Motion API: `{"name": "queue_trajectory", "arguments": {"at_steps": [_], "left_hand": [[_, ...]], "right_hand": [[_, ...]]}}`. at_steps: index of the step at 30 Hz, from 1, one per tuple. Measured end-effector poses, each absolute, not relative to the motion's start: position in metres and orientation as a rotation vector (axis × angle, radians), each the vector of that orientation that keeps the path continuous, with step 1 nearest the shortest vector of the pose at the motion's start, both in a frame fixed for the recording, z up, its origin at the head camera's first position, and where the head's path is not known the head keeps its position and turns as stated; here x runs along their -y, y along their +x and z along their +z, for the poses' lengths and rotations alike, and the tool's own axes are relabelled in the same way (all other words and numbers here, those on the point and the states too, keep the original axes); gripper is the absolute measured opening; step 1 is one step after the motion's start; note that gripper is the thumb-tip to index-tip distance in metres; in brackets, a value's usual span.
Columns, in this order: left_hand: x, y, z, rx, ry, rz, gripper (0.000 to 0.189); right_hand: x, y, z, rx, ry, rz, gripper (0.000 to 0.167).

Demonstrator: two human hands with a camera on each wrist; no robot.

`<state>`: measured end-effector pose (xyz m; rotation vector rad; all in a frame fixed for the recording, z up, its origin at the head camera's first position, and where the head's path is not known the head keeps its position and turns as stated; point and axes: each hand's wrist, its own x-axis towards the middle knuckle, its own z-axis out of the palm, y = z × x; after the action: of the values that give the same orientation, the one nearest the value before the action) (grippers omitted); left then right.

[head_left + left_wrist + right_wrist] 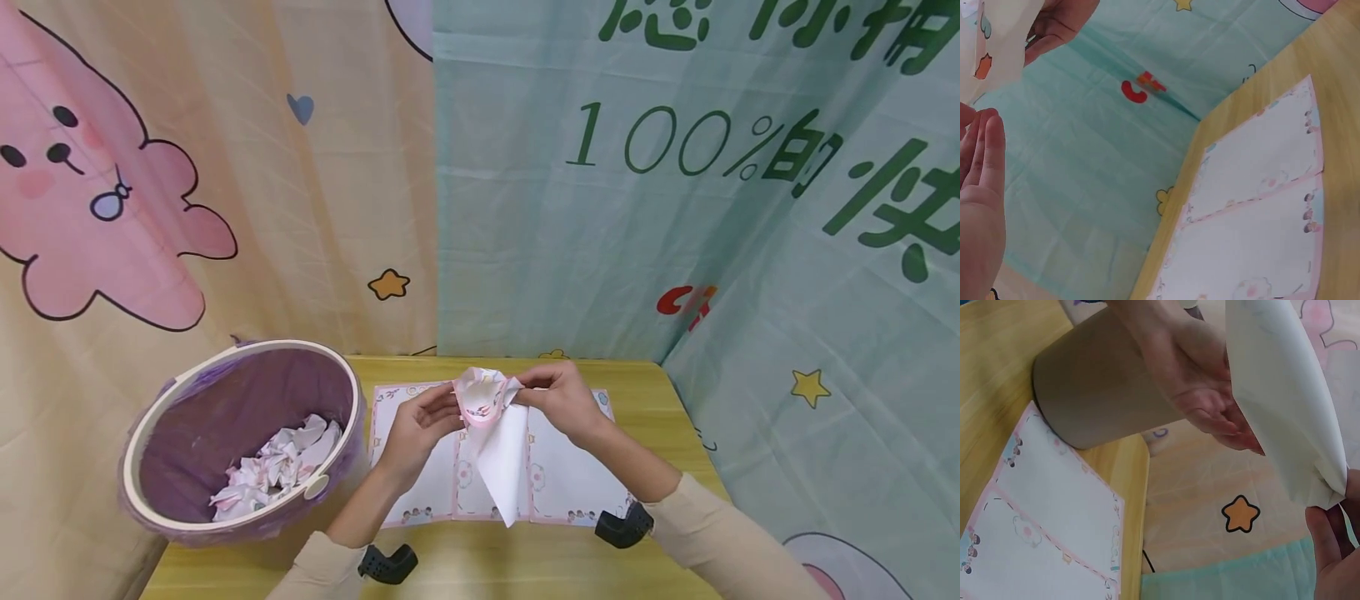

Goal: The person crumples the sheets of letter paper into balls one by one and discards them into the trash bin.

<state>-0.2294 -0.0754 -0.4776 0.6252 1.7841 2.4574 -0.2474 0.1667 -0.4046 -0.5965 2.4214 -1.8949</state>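
Observation:
A white sheet of paper (498, 467) with a pink printed border is rolled into a loose cone, raised above the table. Its wide, bordered end is up and its point hangs down. My right hand (566, 404) pinches a corner at the upper right; in the right wrist view its thumb and fingers close on the folded end of the paper (1285, 400). On the other side my left hand (416, 437) touches the paper's left edge. Its fingers (991, 150) look fairly straight in the left wrist view. Beneath lie printed sheets (570, 475) side by side, the middle one partly covered.
A round bin (135, 442) lined with a purple bag stands at the left, with crumpled paper (281, 462) inside. The wooden table (525, 558) ends against printed curtains (517, 250) at the back and right. Black devices (625, 527) sit at both wrists.

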Motion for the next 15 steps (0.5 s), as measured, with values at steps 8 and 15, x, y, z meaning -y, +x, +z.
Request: {"name": "queue_trajectory", "arguments": {"at_steps": [8, 15], "left_hand": [[0.057, -0.188, -0.507, -1.7, 0.64, 2.365, 0.054], [0.015, -0.157, -0.5, -1.608, 0.331, 2.668, 0.05]], "right_hand": [[-0.165, -0.249, -0.407, -2.519, -0.354, -2.109, 0.018], [-0.161, -0.249, -0.408, -2.63, -0.251, -2.21, 0.016]]}}
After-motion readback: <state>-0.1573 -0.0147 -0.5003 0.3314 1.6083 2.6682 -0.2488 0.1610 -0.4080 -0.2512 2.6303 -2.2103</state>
